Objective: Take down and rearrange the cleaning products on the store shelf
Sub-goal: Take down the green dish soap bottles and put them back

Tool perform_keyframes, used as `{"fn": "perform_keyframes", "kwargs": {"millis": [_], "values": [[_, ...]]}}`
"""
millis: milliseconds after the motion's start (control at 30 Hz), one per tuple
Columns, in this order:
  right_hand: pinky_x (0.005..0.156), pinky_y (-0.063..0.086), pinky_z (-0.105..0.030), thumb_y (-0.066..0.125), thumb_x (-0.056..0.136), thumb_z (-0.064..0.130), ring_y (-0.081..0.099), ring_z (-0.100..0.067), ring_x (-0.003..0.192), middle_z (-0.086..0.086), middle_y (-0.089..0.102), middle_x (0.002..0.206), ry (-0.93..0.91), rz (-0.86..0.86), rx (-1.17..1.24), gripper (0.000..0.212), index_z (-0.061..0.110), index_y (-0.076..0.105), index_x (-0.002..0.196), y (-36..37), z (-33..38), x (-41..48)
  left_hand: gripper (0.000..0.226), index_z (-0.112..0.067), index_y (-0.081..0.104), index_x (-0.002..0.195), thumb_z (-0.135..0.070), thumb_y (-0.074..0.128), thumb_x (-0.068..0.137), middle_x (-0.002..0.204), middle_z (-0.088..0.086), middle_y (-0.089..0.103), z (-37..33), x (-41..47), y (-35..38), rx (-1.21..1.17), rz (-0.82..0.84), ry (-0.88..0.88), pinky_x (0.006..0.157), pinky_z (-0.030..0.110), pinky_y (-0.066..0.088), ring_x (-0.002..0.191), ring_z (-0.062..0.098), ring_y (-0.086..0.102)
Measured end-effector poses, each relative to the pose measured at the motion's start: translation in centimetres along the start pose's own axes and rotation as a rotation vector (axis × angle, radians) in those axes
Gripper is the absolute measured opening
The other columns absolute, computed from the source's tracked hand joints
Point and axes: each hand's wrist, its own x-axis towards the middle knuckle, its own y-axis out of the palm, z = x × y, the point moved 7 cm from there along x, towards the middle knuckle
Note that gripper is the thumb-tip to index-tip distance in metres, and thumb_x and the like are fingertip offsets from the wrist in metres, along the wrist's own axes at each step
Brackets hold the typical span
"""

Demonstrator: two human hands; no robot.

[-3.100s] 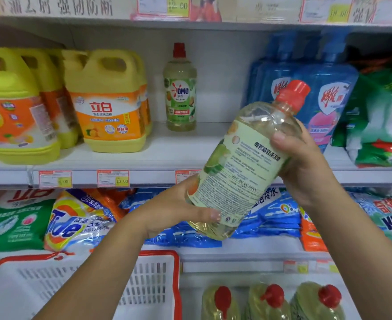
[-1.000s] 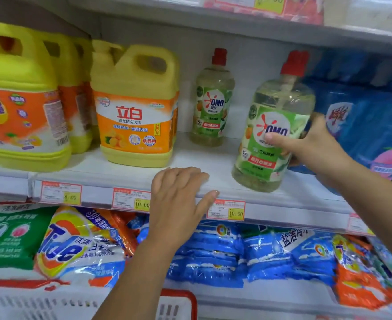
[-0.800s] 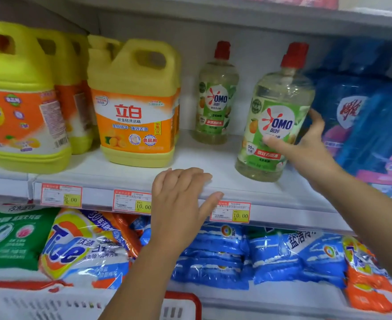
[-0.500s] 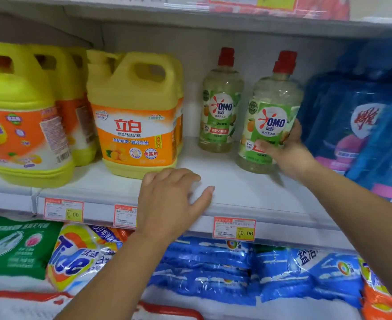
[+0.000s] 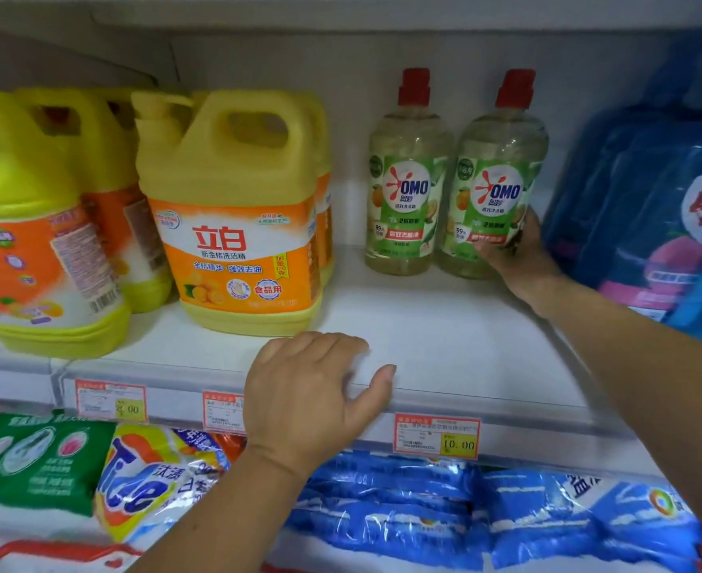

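Two clear OMO dish-soap bottles with red caps stand upright side by side at the back of the white shelf (image 5: 444, 324). My right hand (image 5: 519, 254) grips the lower part of the right OMO bottle (image 5: 494, 175), thumb across its label. The left OMO bottle (image 5: 407, 175) stands free just beside it. My left hand (image 5: 312, 394) rests palm down on the shelf's front edge, fingers relaxed and holding nothing.
Yellow detergent jugs (image 5: 237, 213) fill the shelf's left part. Blue refill pouches (image 5: 651, 208) lean at the right. Below hang price tags (image 5: 436, 438), and the lower shelf holds a Tide bag (image 5: 151, 481), a green bag (image 5: 31, 461) and blue bags (image 5: 465, 514).
My right hand has pushed the OMO bottle back and left until it stands beside the other one. My left hand has stayed on the shelf edge.
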Motion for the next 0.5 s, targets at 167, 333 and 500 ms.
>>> {"fn": "perform_keyframes", "kwargs": {"millis": [167,333,500], "values": [[0.095,0.052,-0.041,0.067,0.087,0.022,0.057,-0.026,0.114,-0.008,0.055,0.129,-0.070,-0.275,-0.294,0.052,0.015,0.046,0.134,-0.9,2.3,-2.1,0.042,-0.024,0.076,0.091,-0.056,0.047,0.088,0.087,-0.009,0.074,0.2,0.0,0.2,-0.019,0.019,-0.011,0.074,0.030,0.037,0.080,0.015,0.068],[0.097,0.046,-0.031,0.071,0.090,0.023,0.052,-0.014,0.117,0.003,0.052,0.134,-0.128,-0.004,-0.179,0.067,0.023,0.034,0.146,4.6,5.7,-3.8,0.043,-0.023,0.076,0.091,-0.055,0.048,0.087,0.087,-0.009,0.075,0.1,0.1,-0.1,-0.019,0.005,-0.016,0.074,0.029,0.036,0.079,0.015,0.069],[0.101,0.049,-0.036,0.079,0.081,0.023,0.057,-0.012,0.118,0.005,0.059,0.135,-0.080,-0.041,-0.034,0.077,0.024,0.034,0.144,7.8,6.6,-3.2,0.041,-0.023,0.076,0.089,-0.054,0.049,0.086,0.085,-0.010,0.074,0.1,0.1,-0.2,-0.031,-0.002,-0.032,0.074,0.029,0.036,0.077,0.014,0.068]]}}
